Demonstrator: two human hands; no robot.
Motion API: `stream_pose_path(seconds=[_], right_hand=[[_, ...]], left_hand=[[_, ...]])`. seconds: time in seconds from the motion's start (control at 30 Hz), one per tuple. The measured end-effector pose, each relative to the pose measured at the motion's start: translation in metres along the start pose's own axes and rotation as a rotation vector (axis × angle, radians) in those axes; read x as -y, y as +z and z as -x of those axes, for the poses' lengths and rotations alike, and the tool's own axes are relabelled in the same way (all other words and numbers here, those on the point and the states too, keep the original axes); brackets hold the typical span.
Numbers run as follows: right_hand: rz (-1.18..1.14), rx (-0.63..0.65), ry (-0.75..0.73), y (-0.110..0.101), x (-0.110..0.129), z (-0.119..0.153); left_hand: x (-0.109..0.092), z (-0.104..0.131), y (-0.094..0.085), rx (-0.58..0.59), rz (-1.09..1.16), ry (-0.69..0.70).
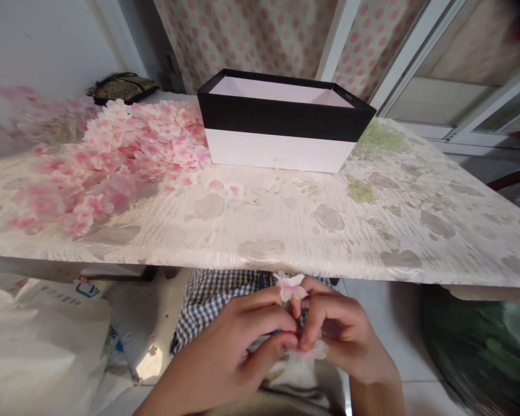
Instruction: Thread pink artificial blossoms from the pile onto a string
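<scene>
surface (286, 231) comes first, because it is the biggest thing. it is wide and has a shiny cloth on it with pale leaf shapes.

next is a heap of pink petals (112, 156). it lies on the left part of the surface, and its right edge touches the box. a few loose petals lie just in front of the box.

the box (281, 124) stands at the back, near the middle. it is black on top and white below, and it is open on top. you can only see pale inside walls.

white bags (39, 341) sit on the floor under the surface, on the left side. a dark little purse (121, 86) lies behind the heap, at the far back.

below the front edge of the surface are the two hands, close over a checked shirt (216, 294). the left hand (229, 352) and the right hand (346, 335) touch at the fingertips. both are pinched shut on a small flower (291, 287). it is white and pink, and its petals stick up above the fingers, just under the edge of the surface. a bit of thin white stuff (316, 351) shows under the fingers too. i cannot tell which hand holds it.
</scene>
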State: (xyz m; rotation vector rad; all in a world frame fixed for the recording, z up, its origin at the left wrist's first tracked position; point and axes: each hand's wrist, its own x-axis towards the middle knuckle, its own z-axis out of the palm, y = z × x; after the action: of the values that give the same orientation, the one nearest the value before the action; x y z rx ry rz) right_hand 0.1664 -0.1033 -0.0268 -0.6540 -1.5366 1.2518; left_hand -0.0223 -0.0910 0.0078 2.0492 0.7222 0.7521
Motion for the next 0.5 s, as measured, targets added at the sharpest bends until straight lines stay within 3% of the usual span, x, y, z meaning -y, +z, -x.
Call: stream_pose_path(seconds=[0.37,0.43,0.5], right_hand=[[0.232,0.000,-0.004,-0.002,0.009,0.005],[0.309,0.097,0.017,-0.011,0.020,0.003],[0.359,0.359,0.055,-0.024,0.033,-0.004]], left_hand=[[-0.004,0.001,0.005,0.000,-0.013,0.022],[-0.003,0.005,-0.002,0.011,-0.011,-0.001],[0.001,0.012,-0.011,-0.030,-0.033,-0.030]])
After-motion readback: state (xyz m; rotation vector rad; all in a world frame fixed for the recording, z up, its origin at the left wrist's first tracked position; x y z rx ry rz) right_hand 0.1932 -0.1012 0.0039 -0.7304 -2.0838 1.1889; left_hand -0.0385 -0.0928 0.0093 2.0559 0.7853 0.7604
